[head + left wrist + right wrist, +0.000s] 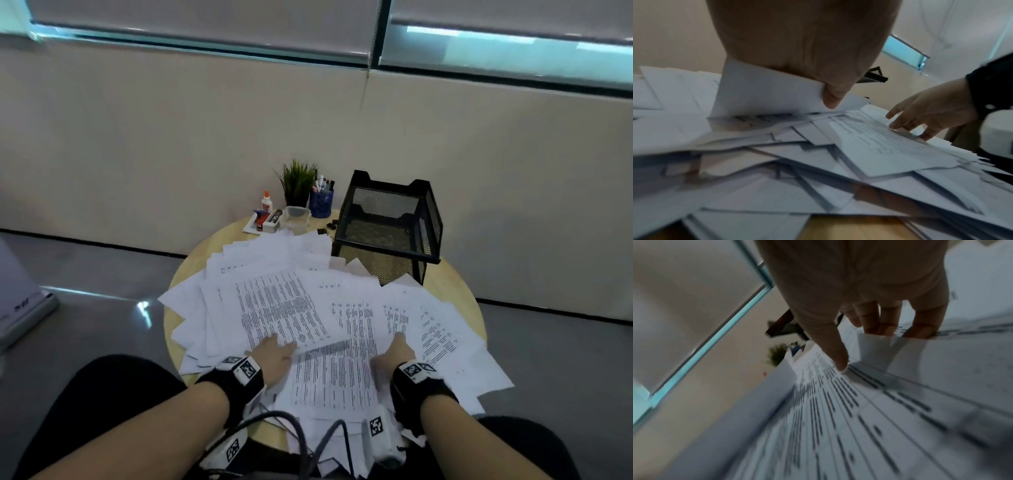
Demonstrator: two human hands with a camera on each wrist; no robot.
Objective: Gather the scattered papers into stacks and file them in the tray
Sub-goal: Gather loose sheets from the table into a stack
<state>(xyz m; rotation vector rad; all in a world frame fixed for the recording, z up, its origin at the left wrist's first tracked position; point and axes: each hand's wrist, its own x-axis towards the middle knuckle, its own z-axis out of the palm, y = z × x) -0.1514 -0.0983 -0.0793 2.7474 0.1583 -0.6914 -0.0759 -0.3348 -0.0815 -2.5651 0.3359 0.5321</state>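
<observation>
Many printed white papers [284,308] lie fanned and overlapping across the round wooden table [455,291]. The black mesh tray [387,257] stands at the back right, and its tiers look empty. My left hand [274,354] is at the near left of the pile. In the left wrist view its thumb [833,97] pinches one sheet [766,91] against hidden fingers. My right hand [394,353] rests on the near right of the pile, fingers fairly straight. Its thumb [840,365] touches a printed sheet, and its fingertips [879,324] sit at another sheet's edge.
Behind the papers stand a small plant [297,185], a blue pen cup [321,202], a glue bottle [267,202], a clear container [296,216] and a staples box [272,217]. Black clips [330,226] lie beside the tray. Cables [308,438] hang over the near edge.
</observation>
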